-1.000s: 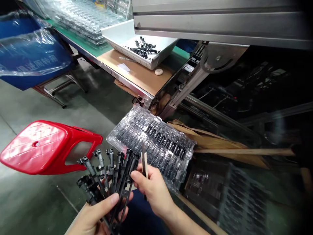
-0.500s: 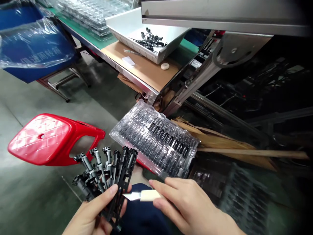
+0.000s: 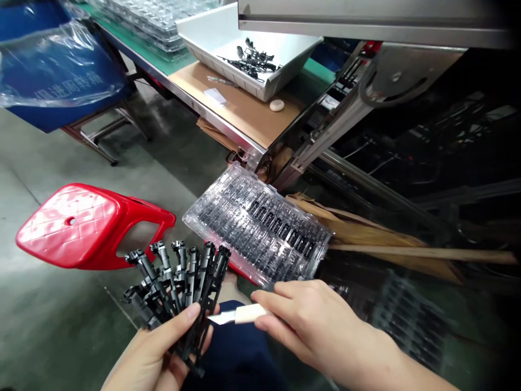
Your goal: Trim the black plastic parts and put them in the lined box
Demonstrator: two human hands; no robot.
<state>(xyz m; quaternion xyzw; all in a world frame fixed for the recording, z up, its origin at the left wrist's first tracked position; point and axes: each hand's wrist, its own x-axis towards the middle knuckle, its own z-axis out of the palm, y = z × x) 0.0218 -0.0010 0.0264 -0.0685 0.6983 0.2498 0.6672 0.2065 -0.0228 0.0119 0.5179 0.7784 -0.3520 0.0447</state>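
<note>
1. At the far left, one blue crate (image 3: 49,81) sits on a metal frame, draped in one sheet of crinkled clear plastic film.
2. One red plastic stool (image 3: 81,225) lies tipped on the grey floor; its square seat has a glossy quilted diamond pattern and a single small hole at the centre.
3. The left hand (image 3: 154,353) is closed around one fan of black moulded plastic parts (image 3: 179,282), thumb pressed across the front. Six ribbed, rod-like stems with knobbed heads splay upward from a flat frame; more may sit behind, too tangled to count.
4. One small knife (image 3: 238,315), with a pale cream handle and a short bright metal blade, points left, its tip touching or just beside the black frame.
5. The right hand (image 3: 313,320) pinches that knife handle between curled fingers and thumb, closed on it.
6. Just above both hands, one clear blister tray (image 3: 260,228) lies tilted, rectangular, its rows of small pockets filled with dark pieces too many to count.
7. Farther back, the tabletop (image 3: 244,117) has a brown cardboard surface carrying one white rectangular bin (image 3: 285,73) of loose black parts, one white paper slip and one small pale oval object.
8. On the right, brown cardboard and one long wooden strip (image 3: 419,252) lie under dark machinery.
</note>
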